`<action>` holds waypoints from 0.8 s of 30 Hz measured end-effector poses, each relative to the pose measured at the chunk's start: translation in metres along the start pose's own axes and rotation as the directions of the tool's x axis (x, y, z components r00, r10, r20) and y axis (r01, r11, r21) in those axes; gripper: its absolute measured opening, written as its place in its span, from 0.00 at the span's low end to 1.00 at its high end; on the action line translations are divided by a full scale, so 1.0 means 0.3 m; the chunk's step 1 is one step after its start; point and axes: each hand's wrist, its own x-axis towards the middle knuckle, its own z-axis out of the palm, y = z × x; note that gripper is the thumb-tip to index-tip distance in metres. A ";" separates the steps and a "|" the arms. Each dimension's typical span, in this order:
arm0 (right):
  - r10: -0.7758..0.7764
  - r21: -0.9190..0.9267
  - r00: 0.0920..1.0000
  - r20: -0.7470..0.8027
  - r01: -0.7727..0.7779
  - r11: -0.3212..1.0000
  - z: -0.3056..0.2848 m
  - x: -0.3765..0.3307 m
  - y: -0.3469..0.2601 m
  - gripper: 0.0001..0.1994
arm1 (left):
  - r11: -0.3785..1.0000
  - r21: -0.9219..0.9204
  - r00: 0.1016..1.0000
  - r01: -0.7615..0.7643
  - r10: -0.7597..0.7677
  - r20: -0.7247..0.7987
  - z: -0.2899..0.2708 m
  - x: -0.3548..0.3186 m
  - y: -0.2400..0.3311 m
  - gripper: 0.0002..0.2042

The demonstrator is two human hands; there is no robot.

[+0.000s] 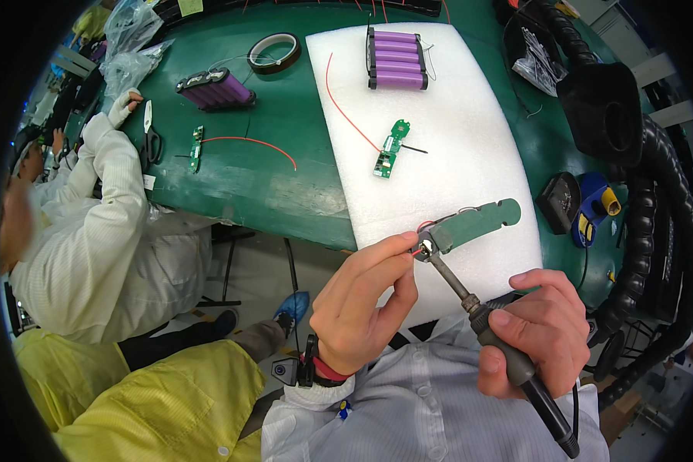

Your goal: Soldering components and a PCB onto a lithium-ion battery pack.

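My right hand (543, 335) grips a soldering iron (508, 346) with a dark handle, its metal tip pointing up and to the left. The tip meets the near-left end of a battery pack (473, 225) whose visible face is a long green sheet with rounded ends. At that end my left hand (369, 296) is closed, thumb and fingers pinching a short red wire (416, 252). The fingers partly hide the joint. Under the pack lies a white foam sheet (470, 146). On it are a green circuit board (391, 150) with red and black wires, and a purple battery pack (396, 60).
To the left are another purple pack (214, 89), a tape roll (274, 54), a second circuit board (196, 148) and scissors (152, 135). A soldering iron stand (593, 204) and a black fume hose (643, 208) border the right. A person in white (108, 231) sits at left.
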 end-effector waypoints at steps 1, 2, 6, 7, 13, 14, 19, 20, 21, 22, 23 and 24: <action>0.007 0.004 1.000 -0.002 -0.007 1.000 0.000 0.002 -0.002 0.09 | 1.000 -0.001 1.000 0.003 -0.003 0.002 -0.001 0.000 0.000 0.12; 0.007 0.003 1.000 -0.001 -0.007 1.000 -0.001 0.003 -0.004 0.09 | 1.000 -0.002 1.000 0.003 -0.003 0.001 -0.002 0.001 0.002 0.12; -0.002 -0.008 1.000 0.021 0.002 1.000 0.000 0.008 -0.004 0.09 | 1.000 0.002 1.000 0.020 -0.020 0.002 -0.001 -0.003 0.003 0.13; -0.008 -0.012 1.000 0.030 0.008 1.000 0.001 0.009 -0.004 0.09 | 1.000 -0.001 1.000 0.025 -0.025 -0.002 -0.002 -0.005 0.002 0.13; -0.007 -0.039 1.000 0.008 0.007 0.999 0.006 0.008 -0.012 0.10 | 0.999 -0.009 0.999 0.038 -0.038 0.008 -0.003 -0.005 0.005 0.13; -0.008 -0.039 1.000 0.008 0.008 0.999 0.006 0.007 -0.015 0.10 | 0.999 -0.010 0.999 0.038 -0.038 0.007 -0.002 -0.004 0.005 0.13; 0.000 -0.067 1.000 0.000 0.000 0.998 0.012 -0.002 -0.027 0.10 | 1.000 -0.004 1.000 0.020 -0.020 -0.001 0.000 -0.006 0.001 0.12; -0.001 -0.068 1.000 0.001 0.001 0.998 0.014 -0.002 -0.029 0.10 | 1.000 -0.005 1.000 0.020 -0.020 -0.002 0.000 -0.006 0.001 0.12; -0.014 -0.085 1.000 0.007 0.014 0.996 0.016 -0.003 -0.031 0.10 | 1.000 -0.005 1.000 0.025 -0.025 -0.002 0.000 -0.008 0.001 0.13; -0.026 -0.101 1.000 0.014 0.028 0.995 0.019 -0.004 -0.031 0.10 | 1.000 -0.005 1.000 0.031 -0.031 -0.002 0.000 -0.009 0.000 0.13; -0.027 -0.099 1.000 0.015 0.029 0.995 0.020 -0.005 -0.031 0.10 | 0.999 -0.004 0.999 0.032 -0.032 -0.003 0.000 -0.010 -0.002 0.13; -0.034 -0.114 0.999 0.022 0.037 0.993 0.018 -0.004 -0.034 0.10 | 1.000 -0.005 1.000 0.028 -0.028 -0.004 0.001 -0.009 -0.002 0.13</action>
